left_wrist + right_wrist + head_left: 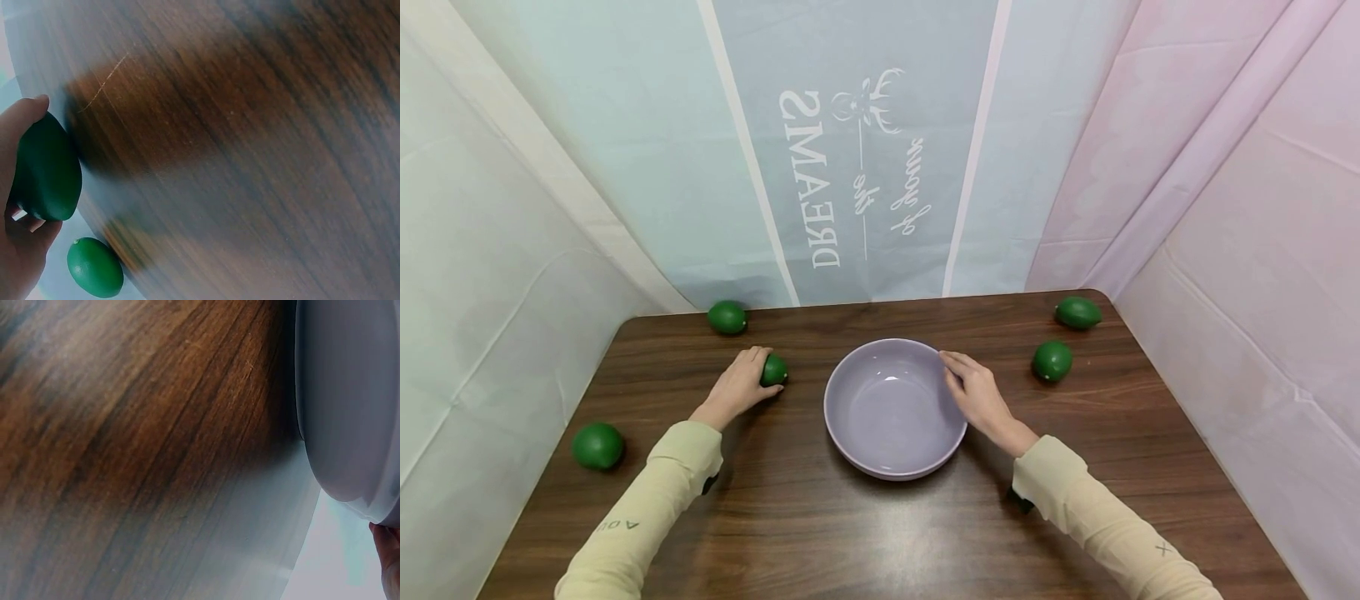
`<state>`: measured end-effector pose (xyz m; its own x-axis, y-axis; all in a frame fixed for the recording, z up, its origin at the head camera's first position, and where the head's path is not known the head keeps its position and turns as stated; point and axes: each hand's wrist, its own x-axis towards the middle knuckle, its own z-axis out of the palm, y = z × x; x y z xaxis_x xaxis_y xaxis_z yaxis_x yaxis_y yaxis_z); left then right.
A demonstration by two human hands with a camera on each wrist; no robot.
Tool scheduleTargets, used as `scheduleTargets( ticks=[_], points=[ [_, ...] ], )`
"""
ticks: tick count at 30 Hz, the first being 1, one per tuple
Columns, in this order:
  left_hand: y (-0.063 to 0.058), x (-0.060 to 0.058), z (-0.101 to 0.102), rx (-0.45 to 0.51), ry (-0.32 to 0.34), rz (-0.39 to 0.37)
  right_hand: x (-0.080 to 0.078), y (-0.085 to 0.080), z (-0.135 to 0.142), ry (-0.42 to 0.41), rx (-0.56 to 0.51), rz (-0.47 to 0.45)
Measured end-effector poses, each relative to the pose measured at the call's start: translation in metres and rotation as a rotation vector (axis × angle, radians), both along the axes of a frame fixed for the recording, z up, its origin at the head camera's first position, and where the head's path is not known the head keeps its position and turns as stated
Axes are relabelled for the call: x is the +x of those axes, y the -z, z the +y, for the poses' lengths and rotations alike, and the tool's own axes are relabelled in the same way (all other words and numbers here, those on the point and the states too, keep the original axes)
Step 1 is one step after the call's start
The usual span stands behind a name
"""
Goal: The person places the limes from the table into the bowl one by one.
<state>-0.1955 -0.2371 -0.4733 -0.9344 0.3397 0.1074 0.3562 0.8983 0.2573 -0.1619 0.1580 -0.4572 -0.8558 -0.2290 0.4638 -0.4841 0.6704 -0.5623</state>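
My left hand (pixel 741 385) grips a green lime (pixel 774 370) left of the bowl, thumb on its near side and fingers around the far side. In the left wrist view the same lime (pixel 47 169) sits between thumb and fingers of the hand (pixel 22 250). A wide lavender bowl (pixel 895 417) stands upright on the table, with nothing inside. My right hand (pixel 981 396) holds the bowl's right rim, its thumb over the inner side. The right wrist view has the bowl's outer wall (pixel 350 406) close up, with part of the hand (pixel 389 556) at the rim.
Other limes lie on the brown wooden table (pixel 880 533): one at the back left (pixel 727 317), one at the left edge (pixel 598 446), and two at the right, a nearer lime (pixel 1052 361) and a farther lime (pixel 1078 312). A printed cloth (pixel 865 167) hangs behind the table.
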Motion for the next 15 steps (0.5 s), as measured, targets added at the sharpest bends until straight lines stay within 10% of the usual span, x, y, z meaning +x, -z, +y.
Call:
scheduleTargets(
  ticks=[15],
  points=[
    [-0.0033, 0.0009, -0.0008, -0.035, 0.012, 0.008, 0.0006, 0.0, 0.0003, -0.001, -0.002, 0.008]
  ],
)
